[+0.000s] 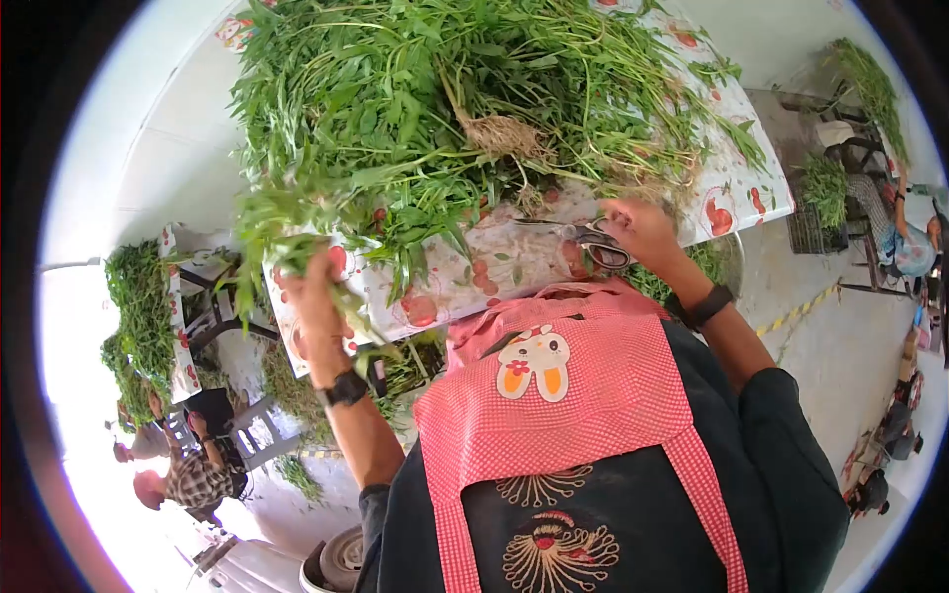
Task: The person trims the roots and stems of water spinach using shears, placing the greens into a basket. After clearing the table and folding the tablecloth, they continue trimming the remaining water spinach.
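1. Head view, looking down over a red gingham apron with a rabbit patch: one person works standing at a table covered in a fruit-printed plastic cloth.
2. Leafy greens: a large loose heap of long-stemmed greens with roots attached, covering most of the tabletop; one pale root clump lies exposed near the heap's middle.
3. Left hand: fingers closed around a bunch of stems lifted at the near left edge of the table, leaves pointing up and away. A dark wristwatch sits on this wrist.
4. Right hand: fingers through and closed about the handles of a pair of scissors, held low at the near table edge, blades pointing left toward the bunch. Whether the blades are parted cannot be told. A dark band is on this wrist.
5. Step in hand, as judged: a bunch is gathered and the scissors are brought across for trimming; blades and stems are still apart.
6. Next move calls for: bringing the bunch's root ends and the blades together, stems held even so one cut takes them cleanly, with left fingers kept clear.
7. Surroundings: other people sit at left beside another table heaped with greens; more greens and a seated person show at right.
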Demonstrator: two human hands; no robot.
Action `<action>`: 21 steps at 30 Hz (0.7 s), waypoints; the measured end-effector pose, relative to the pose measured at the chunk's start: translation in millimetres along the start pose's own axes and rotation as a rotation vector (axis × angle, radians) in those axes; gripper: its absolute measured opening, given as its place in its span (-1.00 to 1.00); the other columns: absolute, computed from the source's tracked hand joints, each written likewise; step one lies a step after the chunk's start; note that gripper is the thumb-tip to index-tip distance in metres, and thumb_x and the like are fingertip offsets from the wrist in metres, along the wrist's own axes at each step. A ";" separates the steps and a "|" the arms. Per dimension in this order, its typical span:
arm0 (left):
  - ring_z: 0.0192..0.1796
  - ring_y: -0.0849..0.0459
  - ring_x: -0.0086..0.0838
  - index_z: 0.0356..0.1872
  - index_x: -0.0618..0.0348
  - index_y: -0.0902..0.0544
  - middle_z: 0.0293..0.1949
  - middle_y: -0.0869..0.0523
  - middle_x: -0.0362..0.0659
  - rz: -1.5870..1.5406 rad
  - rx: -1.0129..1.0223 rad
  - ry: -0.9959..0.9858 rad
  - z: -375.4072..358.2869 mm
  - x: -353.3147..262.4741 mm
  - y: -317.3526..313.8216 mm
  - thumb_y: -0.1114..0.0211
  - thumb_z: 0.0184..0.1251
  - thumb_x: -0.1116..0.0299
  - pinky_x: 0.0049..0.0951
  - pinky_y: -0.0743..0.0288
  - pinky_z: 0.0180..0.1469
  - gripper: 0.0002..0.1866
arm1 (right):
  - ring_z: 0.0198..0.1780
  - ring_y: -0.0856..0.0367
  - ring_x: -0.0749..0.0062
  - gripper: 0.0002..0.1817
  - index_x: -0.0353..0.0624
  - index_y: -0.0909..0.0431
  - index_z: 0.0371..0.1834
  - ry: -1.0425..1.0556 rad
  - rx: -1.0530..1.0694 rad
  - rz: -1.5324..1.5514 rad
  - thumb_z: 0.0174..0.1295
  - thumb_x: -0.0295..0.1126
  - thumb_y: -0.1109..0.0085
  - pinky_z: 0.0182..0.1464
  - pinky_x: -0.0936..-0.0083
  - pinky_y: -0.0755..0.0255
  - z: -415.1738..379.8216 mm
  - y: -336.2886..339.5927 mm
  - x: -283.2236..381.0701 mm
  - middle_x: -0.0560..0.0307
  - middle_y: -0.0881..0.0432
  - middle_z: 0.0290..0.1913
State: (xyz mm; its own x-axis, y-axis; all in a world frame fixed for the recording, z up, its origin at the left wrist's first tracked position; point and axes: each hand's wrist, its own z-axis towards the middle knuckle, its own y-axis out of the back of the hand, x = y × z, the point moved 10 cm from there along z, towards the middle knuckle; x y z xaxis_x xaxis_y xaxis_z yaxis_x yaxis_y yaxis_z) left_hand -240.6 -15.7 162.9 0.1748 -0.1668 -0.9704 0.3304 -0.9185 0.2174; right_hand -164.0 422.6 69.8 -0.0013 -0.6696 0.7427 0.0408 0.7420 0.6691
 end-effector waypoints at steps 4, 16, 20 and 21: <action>-0.68 -0.38 -0.59 -0.61 0.13 -0.50 -0.66 -0.49 -0.28 -0.147 -0.004 0.323 13.5 124.7 1.4 -0.34 0.11 0.29 -0.55 -0.21 -0.69 -0.76 | -0.36 -0.62 0.20 -0.71 -0.15 -0.59 -0.12 0.139 0.075 0.092 0.06 -0.37 -0.24 -0.33 0.40 -0.47 30.4 -23.6 54.2 -0.01 -0.61 -0.36; -0.51 -0.54 -0.51 -0.18 0.30 -0.59 -0.44 -0.65 -0.15 -0.381 0.128 0.363 -35.6 162.8 -10.5 -0.11 0.37 0.21 -0.50 -0.40 -0.52 -0.69 | -0.19 -0.60 0.14 -0.65 -0.06 -0.55 -0.02 0.404 0.156 -0.240 0.15 -0.20 -0.20 -0.20 0.29 -0.50 138.3 -159.6 153.4 0.10 -0.58 -0.15; -0.35 -0.63 -0.41 -0.12 0.35 -0.56 -0.31 -0.66 -0.07 -0.570 0.137 0.421 -48.3 153.7 -18.2 -0.13 0.37 0.30 -0.44 -0.58 -0.35 -0.73 | -0.22 -0.59 0.07 -0.78 -0.10 -0.56 -0.29 0.289 0.094 -0.326 0.11 -0.22 -0.23 -0.25 0.18 -0.50 160.4 -180.9 148.2 0.09 -0.52 -0.19; -0.26 -0.66 -0.38 -0.07 0.36 -0.54 -0.24 -0.65 -0.05 -0.599 0.226 0.434 -49.9 153.9 -24.9 -0.13 0.37 0.34 -0.39 -0.64 -0.25 -0.73 | -0.23 -0.60 0.08 -0.81 -0.08 -0.57 -0.32 0.281 0.124 -0.351 0.11 -0.23 -0.23 -0.25 0.18 -0.51 162.0 -183.7 147.1 0.09 -0.52 -0.20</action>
State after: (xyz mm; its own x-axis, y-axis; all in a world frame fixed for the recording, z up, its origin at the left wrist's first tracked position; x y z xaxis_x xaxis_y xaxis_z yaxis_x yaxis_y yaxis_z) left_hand -175.6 -0.6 13.4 0.3898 0.4943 -0.7770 0.2941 -0.8663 -0.4037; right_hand -333.6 192.8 60.3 0.2776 -0.8505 0.4468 -0.0340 0.4561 0.8893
